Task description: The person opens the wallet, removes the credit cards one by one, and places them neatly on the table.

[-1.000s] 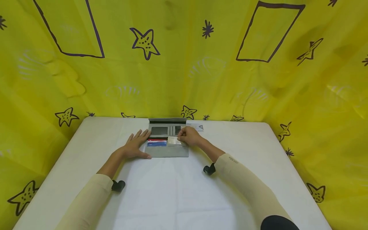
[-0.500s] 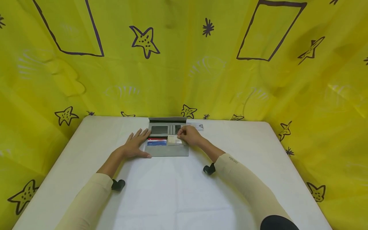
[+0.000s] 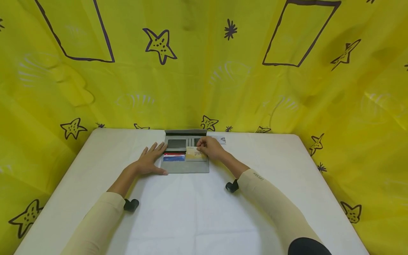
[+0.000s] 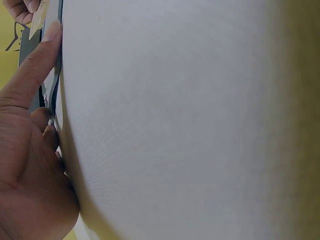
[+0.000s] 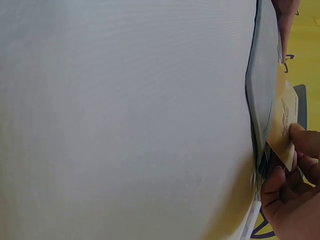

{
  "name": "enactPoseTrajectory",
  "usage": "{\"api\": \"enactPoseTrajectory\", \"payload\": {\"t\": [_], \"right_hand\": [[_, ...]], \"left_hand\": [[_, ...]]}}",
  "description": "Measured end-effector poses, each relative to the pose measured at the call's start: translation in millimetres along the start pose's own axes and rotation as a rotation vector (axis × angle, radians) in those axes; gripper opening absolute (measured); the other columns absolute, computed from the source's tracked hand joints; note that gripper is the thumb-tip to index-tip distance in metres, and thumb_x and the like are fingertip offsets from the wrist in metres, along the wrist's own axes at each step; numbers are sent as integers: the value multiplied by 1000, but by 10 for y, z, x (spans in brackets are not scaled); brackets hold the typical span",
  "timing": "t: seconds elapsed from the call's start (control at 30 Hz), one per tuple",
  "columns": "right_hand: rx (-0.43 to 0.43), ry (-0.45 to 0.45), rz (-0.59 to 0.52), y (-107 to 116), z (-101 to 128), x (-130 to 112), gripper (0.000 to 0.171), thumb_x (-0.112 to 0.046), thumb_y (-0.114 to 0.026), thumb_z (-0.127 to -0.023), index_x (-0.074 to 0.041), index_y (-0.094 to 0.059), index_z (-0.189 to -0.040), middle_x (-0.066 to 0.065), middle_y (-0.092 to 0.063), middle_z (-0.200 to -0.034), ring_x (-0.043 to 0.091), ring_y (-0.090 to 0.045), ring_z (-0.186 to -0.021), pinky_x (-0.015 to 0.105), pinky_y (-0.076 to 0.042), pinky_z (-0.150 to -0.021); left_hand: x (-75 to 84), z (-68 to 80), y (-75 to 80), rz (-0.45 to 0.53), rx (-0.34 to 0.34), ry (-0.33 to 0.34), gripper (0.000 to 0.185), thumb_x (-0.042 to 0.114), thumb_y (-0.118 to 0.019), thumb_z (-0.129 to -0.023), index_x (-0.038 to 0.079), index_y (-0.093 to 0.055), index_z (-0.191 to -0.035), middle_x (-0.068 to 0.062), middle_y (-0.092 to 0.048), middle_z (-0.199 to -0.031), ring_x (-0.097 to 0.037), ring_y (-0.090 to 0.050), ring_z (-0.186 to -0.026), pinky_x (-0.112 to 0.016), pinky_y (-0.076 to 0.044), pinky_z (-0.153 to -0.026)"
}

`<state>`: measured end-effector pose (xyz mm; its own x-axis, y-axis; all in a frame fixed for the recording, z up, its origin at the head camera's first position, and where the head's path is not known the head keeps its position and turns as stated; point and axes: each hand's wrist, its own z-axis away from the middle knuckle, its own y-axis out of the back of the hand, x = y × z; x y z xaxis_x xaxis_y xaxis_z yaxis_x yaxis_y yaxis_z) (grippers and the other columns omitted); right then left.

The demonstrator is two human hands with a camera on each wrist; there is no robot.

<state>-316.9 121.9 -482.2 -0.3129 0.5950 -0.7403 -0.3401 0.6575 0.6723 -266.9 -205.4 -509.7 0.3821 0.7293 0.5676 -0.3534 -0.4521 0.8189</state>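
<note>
A: How does the right hand [image 3: 211, 149] hold the card [image 3: 193, 154]?

B: It pinches the card at its right edge, thumb and fingers [image 5: 280, 181] curled on it. The card is beige and stands partly out of the right slots of the wallet [image 3: 186, 166]. In the right wrist view the card [image 5: 283, 124] is tilted up from the wallet [image 5: 261, 85], not flat in it.

A: And the left hand [image 3: 150, 161]?

B: It lies flat, fingers straight, and presses on the left edge of the wallet. It grips nothing. In the left wrist view the thumb [image 4: 31, 70] runs along that edge.

A: What makes this step go well, in your opinion?

B: I think the pinch should stay near the edge, so the fingers do not cover the slot mouth. The card should move in line with the slot, not at an angle, or it can catch. The left hand should keep pressing, otherwise the wallet may slide on the table [image 3: 204, 212].

A: What else is near?

B: A red and blue card [image 3: 174, 157] sits in the left slots. Another card [image 3: 220, 140] lies on the table behind the right hand, just beside the wallet.
</note>
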Motion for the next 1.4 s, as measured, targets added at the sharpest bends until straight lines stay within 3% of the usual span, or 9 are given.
{"api": "enactPoseTrajectory", "payload": {"t": [0.23,0.5,0.77,1.1,1.4], "right_hand": [[-42,18,-4,-3,-6,71,36,-11,-87,-89,-5,-70,-119,9,-66,-123,25,-60,-113,40,-51,-100],[-42,78,60,-6,6,102,28,-10,-83,-93,-7,-74,-119,6,-69,-121,22,-57,-104,36,-50,-90],[-9,86,103,20,20,112,30,-12,-78,-97,-9,-74,-126,8,-66,-124,23,-56,-105,38,-49,-91],[-8,135,125,77,36,91,55,-15,-94,-81,-6,-72,-131,11,-61,-123,25,-55,-107,38,-48,-93],[-14,125,124,84,33,106,57,-15,-94,-81,-3,-71,-132,11,-66,-123,24,-59,-107,37,-50,-93]], "left_hand": [[-68,-38,-39,-33,-18,37,127,60,-86,-76,9,-16,-169,-17,-6,-176,-41,9,-160,-64,13,-122],[-82,-49,-58,-18,-20,46,126,58,-87,-76,9,-17,-169,-17,-7,-175,-41,9,-159,-64,14,-121],[-87,-46,-74,-25,-18,44,127,59,-87,-76,9,-17,-169,-17,-7,-175,-41,9,-159,-64,13,-122],[82,13,31,-22,-16,24,121,52,-87,-81,4,-17,-168,-22,-8,-174,-45,6,-158,-65,11,-122],[98,27,46,-13,-1,3,121,52,-87,-80,2,-19,-167,-23,-9,-173,-47,5,-158,-67,10,-121]]}}
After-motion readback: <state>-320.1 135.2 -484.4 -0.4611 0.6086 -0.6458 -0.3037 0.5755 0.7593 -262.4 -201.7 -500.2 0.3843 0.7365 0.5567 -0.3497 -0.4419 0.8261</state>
